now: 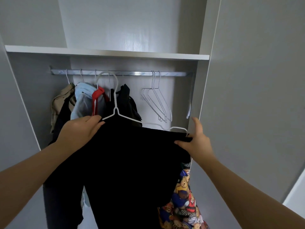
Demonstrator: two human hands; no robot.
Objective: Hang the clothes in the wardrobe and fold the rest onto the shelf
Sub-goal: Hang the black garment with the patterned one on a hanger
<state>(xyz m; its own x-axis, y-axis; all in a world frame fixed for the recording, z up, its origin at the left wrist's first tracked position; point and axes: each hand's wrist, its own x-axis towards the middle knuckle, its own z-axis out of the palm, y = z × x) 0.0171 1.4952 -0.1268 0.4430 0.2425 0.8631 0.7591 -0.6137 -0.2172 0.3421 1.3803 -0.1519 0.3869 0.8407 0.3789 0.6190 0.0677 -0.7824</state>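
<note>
Head view, looking up into an open white panelled wardrobe [204, 90]. A white flat shelf [115, 52] spans the top, and a silver metal rail [135, 73] runs just beneath it. The plain black garment [132, 162] is held up in front of the opening, draped on a thin white wire hanger [116, 110]. It hangs below both hands and covers the centre of the view. The hanger is tilted, its right arm lower. The left hand [80, 131] is at the hanger's left arm. Its grip is clenched, with the fingers curled over the black garment and the wire together. The right hand [196, 142] is at the hanger's right end, where its grip pinches the top edge of the black garment between thumb and fingers, one finger pointing upward. The hanger's hook overlaps the rail in this view, and I cannot tell whether it sits on the rail or in front of it. Already on the rail, from the left: a khaki garment [62, 103], a pale blue garment [82, 95], a red-and-grey garment [97, 100] and dark clothes [127, 103], all bunched close together. To the right and apart from them are empty silver wire hangers [165, 119]. A bright teddy-bear print fabric [183, 200] shows at lower right, partly behind the black garment. A dark grey garment [62, 209] hangs at lower left.
</note>
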